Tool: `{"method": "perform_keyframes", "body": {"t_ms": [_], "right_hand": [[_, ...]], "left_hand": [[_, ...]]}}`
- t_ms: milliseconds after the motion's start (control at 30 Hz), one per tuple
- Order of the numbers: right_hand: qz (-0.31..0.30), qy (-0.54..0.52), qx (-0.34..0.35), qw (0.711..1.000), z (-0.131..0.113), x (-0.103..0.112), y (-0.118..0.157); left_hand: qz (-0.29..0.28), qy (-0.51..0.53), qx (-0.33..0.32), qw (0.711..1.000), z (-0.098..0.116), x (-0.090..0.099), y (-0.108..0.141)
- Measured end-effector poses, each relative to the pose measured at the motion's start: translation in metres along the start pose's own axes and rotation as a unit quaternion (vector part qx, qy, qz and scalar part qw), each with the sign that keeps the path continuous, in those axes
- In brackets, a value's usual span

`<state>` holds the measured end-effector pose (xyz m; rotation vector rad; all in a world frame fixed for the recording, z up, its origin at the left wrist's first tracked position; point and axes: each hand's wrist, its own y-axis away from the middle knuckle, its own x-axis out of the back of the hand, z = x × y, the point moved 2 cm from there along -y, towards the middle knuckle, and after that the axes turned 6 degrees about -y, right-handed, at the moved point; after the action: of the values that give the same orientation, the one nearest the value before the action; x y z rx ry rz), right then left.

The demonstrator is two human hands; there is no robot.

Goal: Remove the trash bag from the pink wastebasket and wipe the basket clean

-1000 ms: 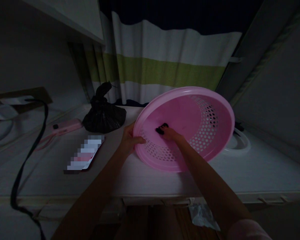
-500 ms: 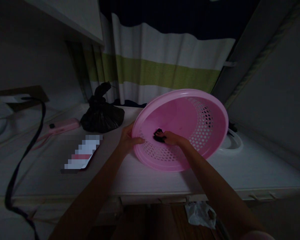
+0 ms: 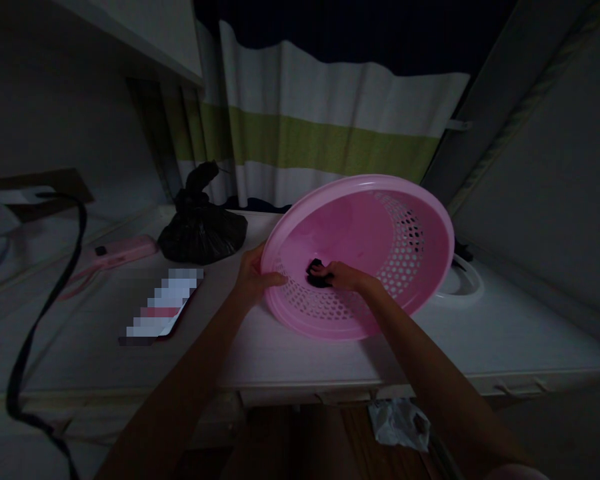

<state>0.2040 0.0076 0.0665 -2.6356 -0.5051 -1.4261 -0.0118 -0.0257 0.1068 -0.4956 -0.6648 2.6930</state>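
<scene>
A pink plastic basket (image 3: 360, 230) with round holes around its wall is tilted on the desk, its opening facing me. My left hand (image 3: 255, 277) grips its left rim, thumb on the inside and the other fingers hidden behind. Inside the basket, my right hand (image 3: 343, 275) is closed on a crumpled black cloth (image 3: 319, 279) and holds it against the lower inner surface. Part of the cloth is covered by the fingers.
On the white desk (image 3: 290, 367) to the left stand a knotted black plastic bag (image 3: 203, 233), a phone (image 3: 165, 307) and a pink strapped device (image 3: 125, 250). A white ring-shaped item (image 3: 467, 287) lies behind the basket at right. A black cable (image 3: 45, 313) hangs at far left.
The cloth and right hand have shifted very slightly inside the basket. My left hand keeps its hold on the rim, and the whole view has moved a little.
</scene>
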Motion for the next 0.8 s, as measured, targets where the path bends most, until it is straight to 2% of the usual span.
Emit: {"method": "perform_keyframes", "body": {"t_ms": [400,667,800], "right_hand": [[-0.002,0.037,0.014,0.999,-0.001,0.001,0.002],[-0.013,0.002,-0.006,1.000,0.006,0.000,-0.001],[-0.015,-0.001,0.007,1.000,0.008,-0.001,-0.002]], "left_hand": [[0.000,0.012,-0.002,1.000,0.000,-0.001,0.000],[-0.005,-0.024,-0.021,0.999,-0.007,0.005,0.000],[0.025,-0.075,-0.087,0.993,-0.008,0.002,0.001]]}}
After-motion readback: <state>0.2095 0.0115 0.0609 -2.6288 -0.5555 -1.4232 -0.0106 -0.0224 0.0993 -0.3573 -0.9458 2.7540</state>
